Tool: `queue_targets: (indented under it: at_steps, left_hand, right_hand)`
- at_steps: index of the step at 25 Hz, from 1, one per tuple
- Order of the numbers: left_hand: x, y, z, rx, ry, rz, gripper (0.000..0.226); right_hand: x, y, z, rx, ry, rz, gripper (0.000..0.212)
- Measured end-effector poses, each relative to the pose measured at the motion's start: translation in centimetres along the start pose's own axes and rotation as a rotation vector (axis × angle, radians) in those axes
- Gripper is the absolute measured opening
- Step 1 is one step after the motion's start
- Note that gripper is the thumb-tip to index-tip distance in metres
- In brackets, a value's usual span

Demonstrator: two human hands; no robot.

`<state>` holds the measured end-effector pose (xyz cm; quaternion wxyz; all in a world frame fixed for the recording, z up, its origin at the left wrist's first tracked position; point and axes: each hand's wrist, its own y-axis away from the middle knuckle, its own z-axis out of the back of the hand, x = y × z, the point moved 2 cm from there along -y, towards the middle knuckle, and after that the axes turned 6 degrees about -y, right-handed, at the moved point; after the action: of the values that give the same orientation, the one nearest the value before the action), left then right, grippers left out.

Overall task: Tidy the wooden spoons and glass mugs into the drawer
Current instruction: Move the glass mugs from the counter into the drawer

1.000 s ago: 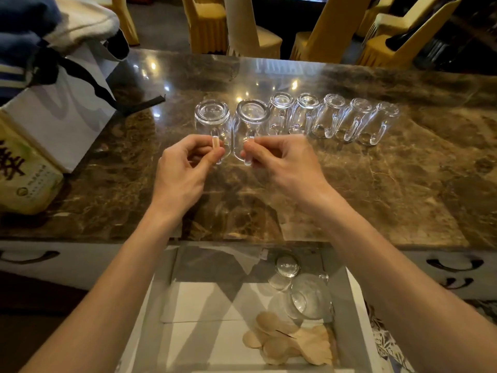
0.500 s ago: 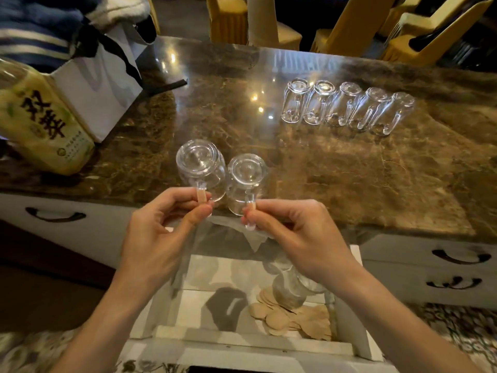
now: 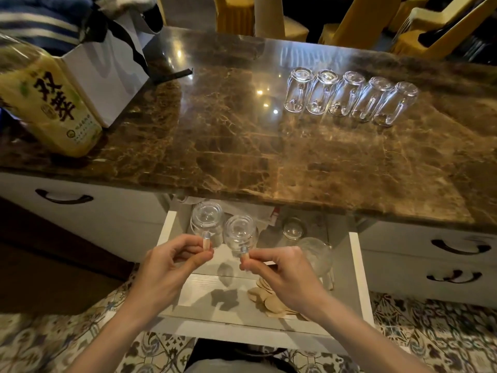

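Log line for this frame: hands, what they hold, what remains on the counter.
left hand: left mug by handle | right hand: right mug by handle | both over drawer | mug row on counter

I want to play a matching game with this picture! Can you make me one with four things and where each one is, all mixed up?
Things:
1. row of five glass mugs
2. wooden spoons
3. yellow bottle
4. mug in the left hand

Places:
A. lying in the open drawer, near its front
B. held by its handle above the drawer
C. on the marble counter, far right
D. on the counter's left end, beside the white bag

Pairs: 1-C, 2-A, 3-D, 4-B
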<state>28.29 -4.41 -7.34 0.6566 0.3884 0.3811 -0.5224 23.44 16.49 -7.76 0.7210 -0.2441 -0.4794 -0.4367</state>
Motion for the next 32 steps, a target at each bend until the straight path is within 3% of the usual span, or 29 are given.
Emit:
queue_targets:
  at_steps: [4,14,21,25,32]
  left_hand:
    - [1.2,-0.3,-0.5,0.027,-0.062,0.058,0.03]
    - [5.1,-4.5,-3.1,-0.021,-0.348,0.219,0.011]
    - [6.9,-7.5,-4.2,-0.088,-0.377,0.232,0.005]
    - [7.4,-8.6,-4.7,-0.205,-0.448,0.277,0.015]
    - [9.4,-9.8,-5.2,-0.243,-0.416,0.376,0.008]
  right_hand:
    - [-1.7,-0.4,-1.1,0.05,0.005,-0.054,0.018]
    - [-6.4,-4.0,-3.6,0.05,0.019,-0.218,0.022]
    - [-7.9,-7.8,-6.3,-0.064,-0.081,-0.295,0.019]
    - [-9.0,-9.3,-7.7,-0.103,-0.142,-0.308,0.021]
    - [-9.9,-10.8,-9.7,-0.146,-0.082,-0.369,0.024]
